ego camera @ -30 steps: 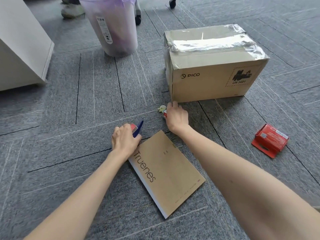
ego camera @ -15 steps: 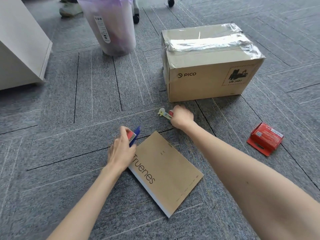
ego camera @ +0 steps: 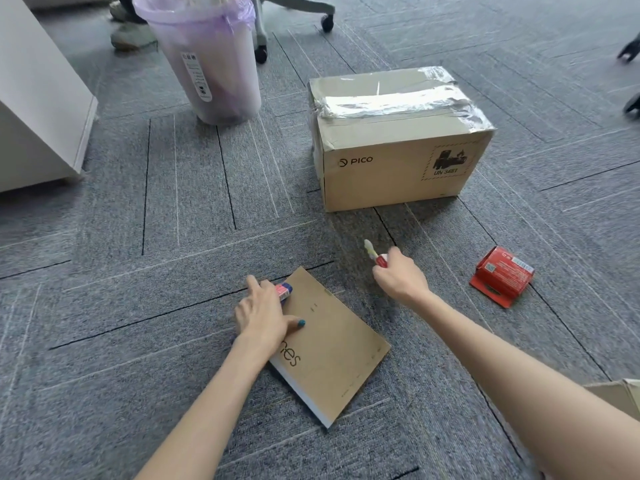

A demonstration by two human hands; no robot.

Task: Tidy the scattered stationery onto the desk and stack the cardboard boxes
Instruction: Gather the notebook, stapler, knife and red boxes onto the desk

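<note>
— What's changed?

— My right hand (ego camera: 398,277) has lifted a pen (ego camera: 374,253) off the carpet; a second ago it was down beside the big box (ego camera: 398,147). The fingers are closed around it, its pale end sticking up past them.

— And the left?

— My left hand (ego camera: 263,315) is closed on a blue marker (ego camera: 284,292) and now rests on the notebook (ego camera: 332,344), which lies flat under my palm.

— What's left?

— The red packet (ego camera: 502,275) lies on the floor, right of my right fingers. No desk in view, so nothing is tidied yet, I'd judge.
</note>
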